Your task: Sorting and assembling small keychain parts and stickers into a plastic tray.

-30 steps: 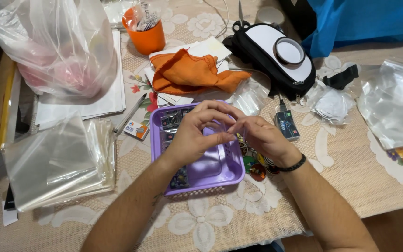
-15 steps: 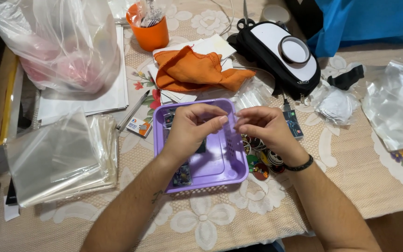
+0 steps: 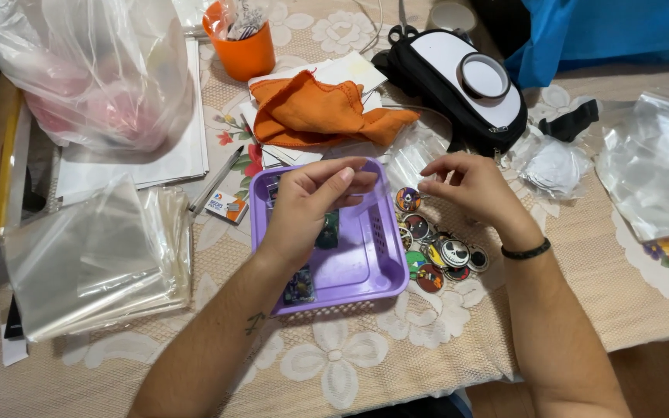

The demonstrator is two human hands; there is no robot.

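The left hand [image 3: 303, 205] hovers over a shallow purple plastic basket [image 3: 365, 267] with slotted walls, its fingers curled and the thumb and forefinger pinching the edge of a small clear plastic bag [image 3: 377, 193]. The right hand [image 3: 470, 186] is just to the right of the basket, fingers bent and lightly gathered toward the other end of the same thin bag; whether it truly grips the film cannot be told. A dark band sits on the right wrist.

The bag hangs between the two hands, above the basket's far right corner. Inside the basket lie a few small dark packets, partly hidden under the left hand. Just beside the basket's right wall, a cluster of round printed pin badges [image 3: 439, 251] lies on the lace-patterned table [image 3: 334, 364].

To the left is a stack of clear plastic sleeves [image 3: 90, 259], with a large bulging transparent bag [image 3: 94, 66] behind it. An orange cloth [image 3: 323, 116] lies crumpled on white papers beyond the basket, near an orange cup [image 3: 243, 50]. A black and white pouch [image 3: 462, 85] rests farther right.
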